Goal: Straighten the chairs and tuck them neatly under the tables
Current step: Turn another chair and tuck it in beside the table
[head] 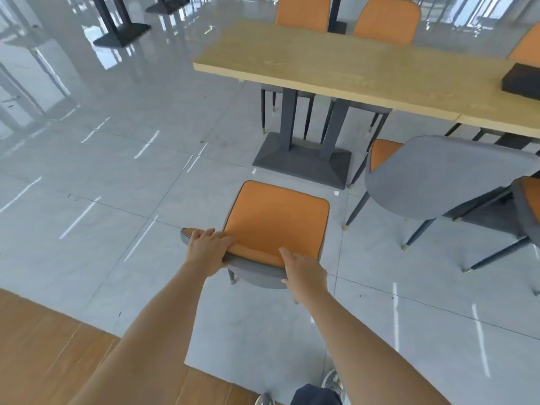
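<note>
A chair with an orange seat and grey back (276, 217) stands on the tiled floor just in front of me, its seat facing the light wooden table (321, 62). My left hand (209, 248) grips the left part of the backrest's top edge. My right hand (304, 273) rests over the right part of that edge. The chair stands a short way out from the table's dark pedestal base (304, 162). A second grey-backed chair (432, 176) stands to the right, angled, partly out from the table.
Two orange chairs (304, 11) sit at the table's far side, a third at far right (529, 48). A black box (523, 80) lies on the tabletop at right. Another chair's edge (530, 206) shows at far right. Other table bases (122, 33) stand at upper left. Wooden flooring lies at lower left.
</note>
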{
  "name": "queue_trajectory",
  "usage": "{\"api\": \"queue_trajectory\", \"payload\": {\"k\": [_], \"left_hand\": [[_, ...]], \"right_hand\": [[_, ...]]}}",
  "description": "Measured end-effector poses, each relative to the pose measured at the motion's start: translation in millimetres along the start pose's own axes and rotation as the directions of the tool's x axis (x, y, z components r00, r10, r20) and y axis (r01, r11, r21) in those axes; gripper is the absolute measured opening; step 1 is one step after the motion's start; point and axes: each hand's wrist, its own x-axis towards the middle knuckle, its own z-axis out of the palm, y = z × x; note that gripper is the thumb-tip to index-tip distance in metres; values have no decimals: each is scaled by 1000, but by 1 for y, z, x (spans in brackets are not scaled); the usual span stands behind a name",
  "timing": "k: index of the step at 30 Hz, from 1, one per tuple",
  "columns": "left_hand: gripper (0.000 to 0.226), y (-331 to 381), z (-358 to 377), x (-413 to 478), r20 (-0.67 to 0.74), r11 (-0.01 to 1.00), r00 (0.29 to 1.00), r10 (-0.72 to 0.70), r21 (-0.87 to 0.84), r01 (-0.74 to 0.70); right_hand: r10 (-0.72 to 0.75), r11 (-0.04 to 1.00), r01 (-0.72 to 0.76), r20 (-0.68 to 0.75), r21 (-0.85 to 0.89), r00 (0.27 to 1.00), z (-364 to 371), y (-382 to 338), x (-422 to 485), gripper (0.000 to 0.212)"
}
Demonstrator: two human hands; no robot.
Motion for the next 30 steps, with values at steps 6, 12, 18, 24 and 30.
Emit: {"api": "queue_trajectory", "payload": {"k": [6, 12, 18, 24, 30], "left_hand": [[43, -15, -2, 23, -44, 999, 998, 33, 7, -33], [45, -30, -19, 68, -70, 1000, 997, 18, 3, -18], [45, -27, -42, 132, -93, 1000, 995, 23, 7, -23], [47, -21, -77, 213, -44, 997, 997, 61, 39, -60], [46, -25, -106, 290, -43, 994, 995, 95, 62, -92]], "right_hand": [[39, 999, -39, -196, 6, 980, 6, -5, 19, 41], [5, 1000, 0, -242, 22, 970, -16, -2, 63, 41], [19, 999, -14, -181, 30, 983, -39, 31, 125, 47], [48, 998, -40, -198, 45, 979, -70, 71, 197, 47], [86, 994, -70, -196, 84, 977, -103, 96, 262, 43]]}}
